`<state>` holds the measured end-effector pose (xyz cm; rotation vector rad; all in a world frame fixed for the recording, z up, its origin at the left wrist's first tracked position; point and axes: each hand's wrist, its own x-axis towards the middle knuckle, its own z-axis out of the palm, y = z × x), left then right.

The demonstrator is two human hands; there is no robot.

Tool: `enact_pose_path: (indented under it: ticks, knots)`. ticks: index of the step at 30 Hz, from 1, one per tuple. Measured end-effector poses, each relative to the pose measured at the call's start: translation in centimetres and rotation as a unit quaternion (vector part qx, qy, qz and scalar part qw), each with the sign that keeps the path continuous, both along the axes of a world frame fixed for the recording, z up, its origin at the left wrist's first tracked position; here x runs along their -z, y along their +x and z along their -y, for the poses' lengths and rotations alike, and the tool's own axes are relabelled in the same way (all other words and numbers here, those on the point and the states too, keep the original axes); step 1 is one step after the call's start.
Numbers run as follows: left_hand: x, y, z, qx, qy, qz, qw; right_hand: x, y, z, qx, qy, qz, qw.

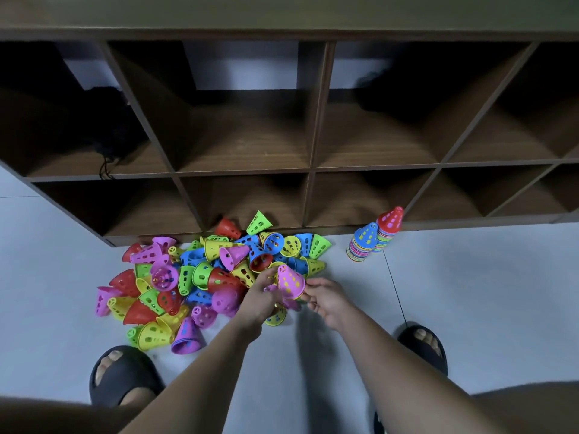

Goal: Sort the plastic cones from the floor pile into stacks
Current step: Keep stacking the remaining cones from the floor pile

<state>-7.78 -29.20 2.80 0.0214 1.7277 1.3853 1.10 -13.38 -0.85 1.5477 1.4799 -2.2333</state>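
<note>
Outstretched arms [216, 361], hands [260, 297] [326, 300] on pink cone [291, 281]

The person wears 2 black slide sandals, each with 1 wide, smooth band across the foot and an open front where the toes show. The left sandal [125, 375] is at the lower left of the frame. The right sandal [423, 343] is at the lower right, partly hidden behind the right forearm [391, 364]. That forearm, the left forearm [200, 371], the left hand [260, 297] and the right hand [326, 300] are bare. The bare left leg [62, 415] and right leg [532, 408] fill the 2 bottom corners.
</note>
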Motion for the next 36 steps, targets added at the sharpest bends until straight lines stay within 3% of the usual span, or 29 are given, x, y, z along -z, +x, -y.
enact_pose_path:
  ticks: [4,7,9,11,14,20,28,32,36]
  knots:
    - [0.4,0.1,-0.4,0.041,0.033,-0.010,0.999,0.4,-0.3,0.0,-0.062,-0.005,-0.008,0.998]
    - [1.7,0.0,0.0,0.027,-0.001,-0.059,0.998,1.0,-0.5,-0.4,-0.120,-0.006,-0.012,0.993]
    - [2.9,0.0,0.6,0.042,-0.044,-0.096,0.994,1.9,-0.6,-0.9,-0.157,0.047,0.020,0.986]
    - [4.1,0.2,1.1,0.074,-0.078,-0.121,0.987,3.3,-0.6,-1.6,-0.220,0.178,0.067,0.957]
    - [5.7,0.7,1.7,0.118,-0.122,-0.154,0.973,4.3,-0.9,-2.1,-0.325,0.357,0.113,0.868]
    - [7.9,2.3,2.4,0.238,-0.197,-0.248,0.918,5.4,-2.8,-2.4,-0.431,0.417,0.109,0.793]
    - [10.5,3.3,2.7,0.273,-0.203,-0.297,0.892,6.7,-3.5,-2.1,-0.441,0.497,0.154,0.732]
    - [11.7,3.3,2.7,0.291,-0.233,-0.297,0.879,7.3,-2.5,-1.9,-0.455,0.507,0.164,0.713]
    - [12.5,3.3,2.4,0.267,-0.220,-0.309,0.886,7.7,-1.1,-2.5,-0.427,0.489,0.150,0.746]
